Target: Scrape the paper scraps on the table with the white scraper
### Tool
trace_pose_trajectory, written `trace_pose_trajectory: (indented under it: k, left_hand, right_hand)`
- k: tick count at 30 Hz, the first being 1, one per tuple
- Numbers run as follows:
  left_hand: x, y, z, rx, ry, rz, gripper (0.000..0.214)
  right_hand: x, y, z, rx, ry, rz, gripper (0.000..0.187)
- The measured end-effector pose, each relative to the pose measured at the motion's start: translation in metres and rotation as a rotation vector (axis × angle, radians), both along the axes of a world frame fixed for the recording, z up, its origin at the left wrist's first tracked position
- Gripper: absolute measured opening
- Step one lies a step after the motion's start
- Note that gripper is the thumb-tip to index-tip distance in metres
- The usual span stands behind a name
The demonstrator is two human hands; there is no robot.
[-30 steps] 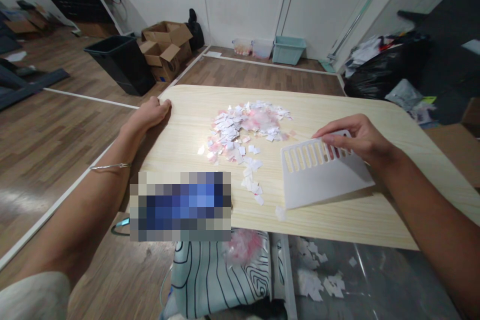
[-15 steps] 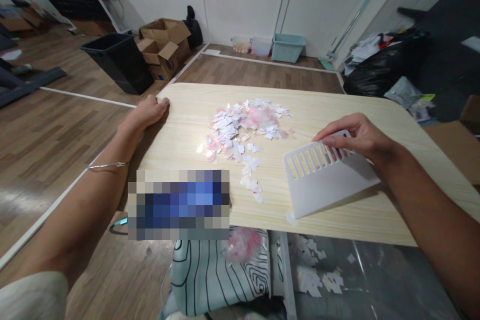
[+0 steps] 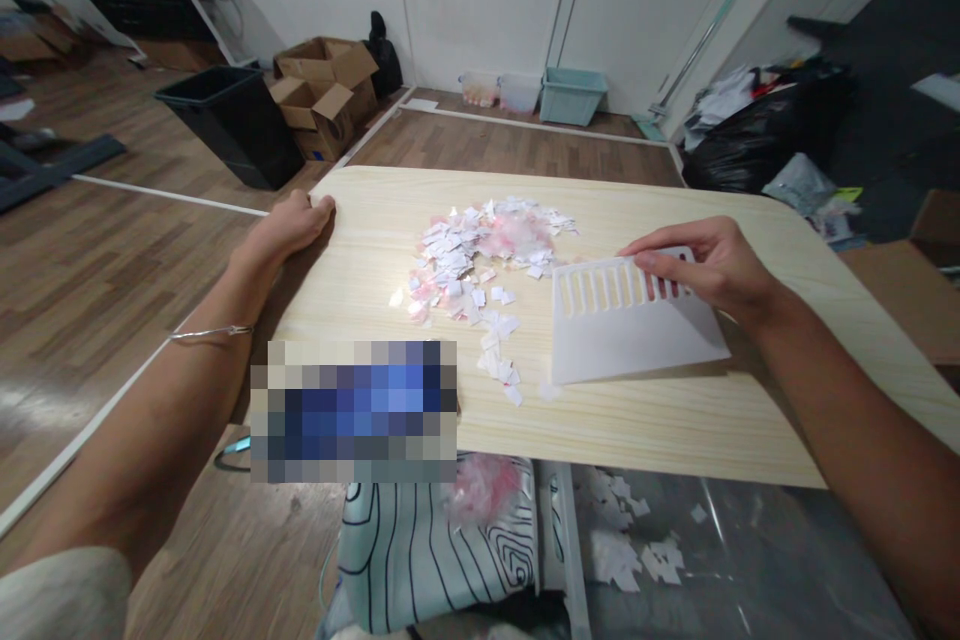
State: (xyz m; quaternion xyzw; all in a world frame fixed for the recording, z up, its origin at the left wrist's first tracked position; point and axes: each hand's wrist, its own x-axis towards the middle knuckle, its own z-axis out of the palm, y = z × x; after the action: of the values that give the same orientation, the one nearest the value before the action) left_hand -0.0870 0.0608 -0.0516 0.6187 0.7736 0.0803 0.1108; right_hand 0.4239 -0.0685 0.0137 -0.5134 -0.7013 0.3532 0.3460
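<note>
My right hand [image 3: 694, 265] pinches the slotted top edge of a white plastic board [image 3: 637, 340], which is tilted over the table. My left hand [image 3: 296, 220] is closed round the far left edge of the pale wooden table [image 3: 757, 410]; its fingertips are partly hidden. Between my hands lies a heap of small white paper scraps [image 3: 457, 245] mixed with pink fluff [image 3: 517, 232]. A thin trail of loose scraps [image 3: 499, 360] runs from the heap toward the near edge, left of the board.
A blurred-out blue object [image 3: 367, 400] lies at the near left of the table. Below the near edge are a patterned cloth [image 3: 420, 550] with pink fluff and a grey surface [image 3: 750, 560] with scraps. A black bin [image 3: 232, 125] and cardboard boxes [image 3: 330, 80] stand beyond.
My right hand has shifted the white board left and away from me, toward the heap, and turned it more level. My left hand keeps its hold on the table edge.
</note>
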Motion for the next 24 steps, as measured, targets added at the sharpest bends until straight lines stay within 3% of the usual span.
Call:
trace_pose_trajectory:
  k: [6,11,18,24]
  left_hand:
    - [-0.001,0.002,-0.003,-0.004,0.009,0.051,0.072]
    - [-0.010,0.008,-0.013,0.035,-0.036,0.050,0.075]
    - [-0.007,0.006,-0.010,0.044,-0.046,0.080,0.073]
    - [-0.004,0.003,-0.005,0.003,-0.003,0.051,0.073]
  right_hand:
    - [-0.004,-0.005,0.002,0.233,-0.006,-0.162,0.010]
    - [-0.001,-0.005,0.003,0.141,-0.060,-0.087,0.013]
    - [-0.005,-0.006,0.005,0.265,-0.053,-0.208,0.011]
    - [-0.003,-0.009,0.004,0.215,-0.117,-0.256,0.022]
